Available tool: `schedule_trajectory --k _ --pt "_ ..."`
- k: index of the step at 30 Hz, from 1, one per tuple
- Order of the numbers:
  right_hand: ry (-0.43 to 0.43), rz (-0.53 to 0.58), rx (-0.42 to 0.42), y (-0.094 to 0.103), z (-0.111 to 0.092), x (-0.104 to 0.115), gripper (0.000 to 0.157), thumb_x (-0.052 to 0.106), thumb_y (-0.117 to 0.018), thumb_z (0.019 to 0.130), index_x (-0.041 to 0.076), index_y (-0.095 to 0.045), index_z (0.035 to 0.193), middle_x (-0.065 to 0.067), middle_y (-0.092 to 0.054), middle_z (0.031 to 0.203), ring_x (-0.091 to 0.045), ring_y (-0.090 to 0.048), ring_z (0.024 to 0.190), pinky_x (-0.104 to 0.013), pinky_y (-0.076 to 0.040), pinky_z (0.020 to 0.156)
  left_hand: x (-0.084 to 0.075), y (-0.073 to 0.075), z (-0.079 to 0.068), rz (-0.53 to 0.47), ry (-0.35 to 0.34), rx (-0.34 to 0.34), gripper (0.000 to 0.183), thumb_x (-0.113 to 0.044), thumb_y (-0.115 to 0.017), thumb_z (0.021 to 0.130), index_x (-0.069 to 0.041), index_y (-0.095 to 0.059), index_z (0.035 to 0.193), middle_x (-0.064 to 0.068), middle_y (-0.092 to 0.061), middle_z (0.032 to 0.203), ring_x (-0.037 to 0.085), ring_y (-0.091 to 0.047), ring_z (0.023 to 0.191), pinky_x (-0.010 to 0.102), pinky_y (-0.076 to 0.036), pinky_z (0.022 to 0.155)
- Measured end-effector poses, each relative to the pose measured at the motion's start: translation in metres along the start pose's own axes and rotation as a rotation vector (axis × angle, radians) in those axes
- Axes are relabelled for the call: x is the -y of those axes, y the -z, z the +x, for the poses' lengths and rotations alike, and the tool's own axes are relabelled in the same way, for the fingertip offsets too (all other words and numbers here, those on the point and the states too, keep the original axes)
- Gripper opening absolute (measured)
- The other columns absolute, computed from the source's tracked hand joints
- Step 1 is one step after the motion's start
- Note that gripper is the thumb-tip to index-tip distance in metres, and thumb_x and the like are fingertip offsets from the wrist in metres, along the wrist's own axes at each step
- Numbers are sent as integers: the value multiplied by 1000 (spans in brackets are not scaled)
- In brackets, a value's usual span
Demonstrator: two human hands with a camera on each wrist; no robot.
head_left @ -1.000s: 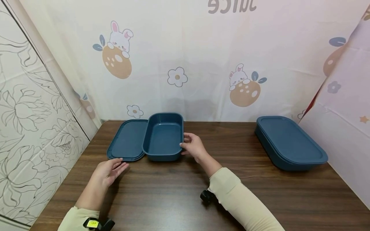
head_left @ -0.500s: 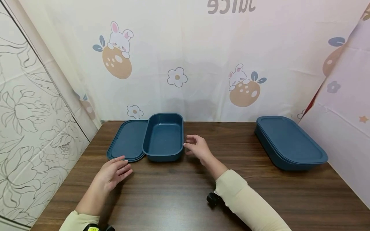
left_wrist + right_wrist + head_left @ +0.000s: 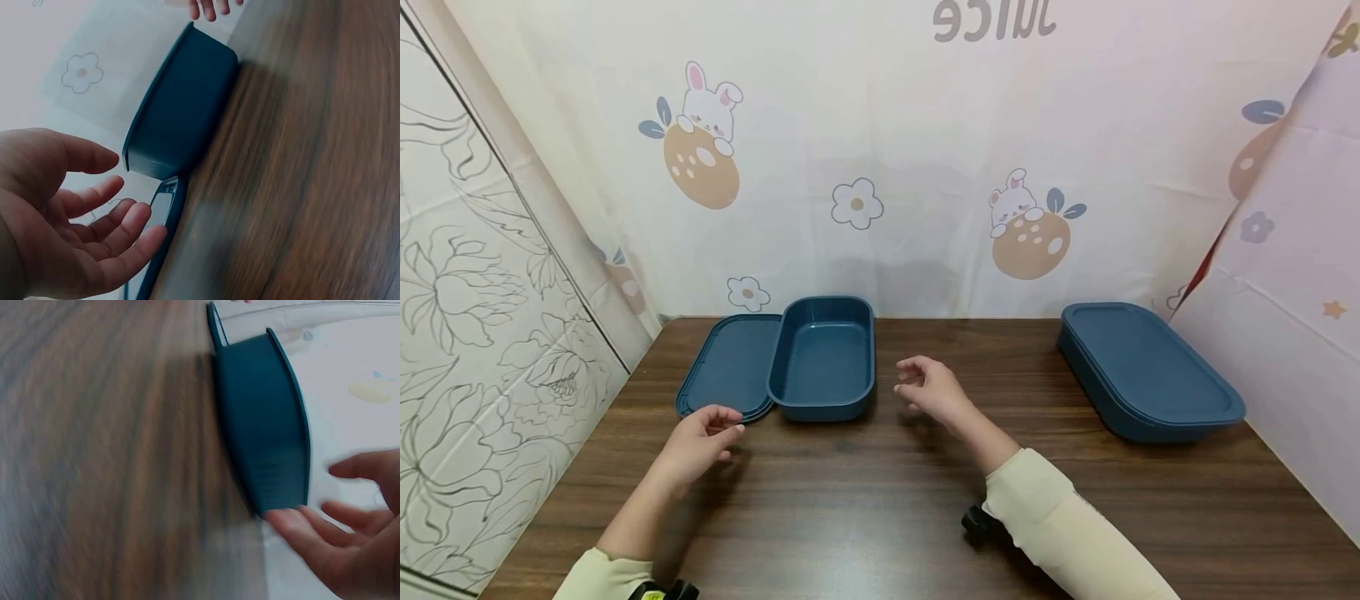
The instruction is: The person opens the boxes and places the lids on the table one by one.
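A dark blue rectangular container (image 3: 823, 362) without its cover stands at the back of the table, left of centre. Against its left side lies a flat matching lid (image 3: 730, 362). My left hand (image 3: 700, 442) hovers by the lid's front edge, fingers loosely bent and holding nothing; in the left wrist view the same hand (image 3: 81, 219) has its fingers spread. To the right of the container my right hand (image 3: 936, 390) is held apart from it, fingers relaxed, with nothing in them. The right wrist view shows the container's outer wall (image 3: 262, 425) beyond the fingers.
A second blue container with its lid on (image 3: 1150, 367) stands at the table's right side. Behind the brown wooden table (image 3: 850, 517) hangs a printed curtain (image 3: 925, 125). A floral panel (image 3: 475, 333) borders the left.
My right hand has let go of the container's right rim and drawn away to the right. The left hand has shifted slightly right near the lid. Container and lid stay put.
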State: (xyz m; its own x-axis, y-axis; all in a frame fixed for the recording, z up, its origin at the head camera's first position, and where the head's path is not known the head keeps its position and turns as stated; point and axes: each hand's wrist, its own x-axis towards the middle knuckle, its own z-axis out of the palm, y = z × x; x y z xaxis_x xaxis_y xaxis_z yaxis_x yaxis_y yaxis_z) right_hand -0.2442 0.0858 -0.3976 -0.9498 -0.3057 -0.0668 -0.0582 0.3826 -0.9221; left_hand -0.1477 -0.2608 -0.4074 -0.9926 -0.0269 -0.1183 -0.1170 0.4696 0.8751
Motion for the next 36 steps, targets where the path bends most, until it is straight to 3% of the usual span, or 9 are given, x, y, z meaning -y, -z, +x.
schedule_trajectory --k 5,8,13,18,26,30,36 --pt "121 -298 110 10 -8 -3 40 9 -68 90 -2 -59 127 -20 -60 124 -29 -62 103 -42 -55 80 -1 -1 -1 421 -257 -41 17 -7 -68 87 -2 -65 103 6 -64 93 18 -61 83 36 -51 71" --pt "217 -432 96 13 -14 -6 38 11 -69 89 0 -61 124 -17 -62 121 -30 -62 103 -42 -53 85 -3 -3 -3 562 -391 -22 17 -5 -72 84 -5 -67 100 3 -62 91 15 -61 78 36 -52 68" --pt "355 -534 21 19 -23 -10 35 13 -71 89 3 -64 121 -13 -64 117 -29 -64 98 -43 -54 83 -5 -13 -5 727 -610 -18 20 -4 -77 79 -7 -67 95 1 -59 87 14 -61 76 31 -52 65" --pt "434 -593 -56 27 -36 -9 32 14 -71 89 7 -65 120 -9 -63 119 -29 -63 100 -43 -53 82 -10 -25 -8 785 -767 -69 21 -2 -78 75 -9 -66 91 -1 -57 82 12 -56 70 29 -49 59" --pt "519 -712 -61 42 -55 -10 34 14 -73 88 6 -65 120 -8 -62 118 -27 -61 106 -45 -52 86 -18 -40 -7 817 -963 -154 26 5 -72 67 -8 -64 88 -1 -53 77 13 -52 63 29 -45 52" --pt "552 -769 -75 48 -63 -12 36 17 -76 86 6 -66 119 -8 -62 118 -27 -60 109 -46 -51 89 -22 -48 -6 790 -1012 -130 26 4 -72 68 -6 -64 91 1 -55 82 15 -53 70 30 -49 58" --pt "569 -805 -102 54 -75 -15 38 19 -76 85 5 -66 119 -10 -62 120 -30 -59 111 -48 -50 89 -33 -61 -9 769 -1028 -100 30 0 -79 68 -6 -65 94 3 -58 91 18 -57 79 34 -52 67"
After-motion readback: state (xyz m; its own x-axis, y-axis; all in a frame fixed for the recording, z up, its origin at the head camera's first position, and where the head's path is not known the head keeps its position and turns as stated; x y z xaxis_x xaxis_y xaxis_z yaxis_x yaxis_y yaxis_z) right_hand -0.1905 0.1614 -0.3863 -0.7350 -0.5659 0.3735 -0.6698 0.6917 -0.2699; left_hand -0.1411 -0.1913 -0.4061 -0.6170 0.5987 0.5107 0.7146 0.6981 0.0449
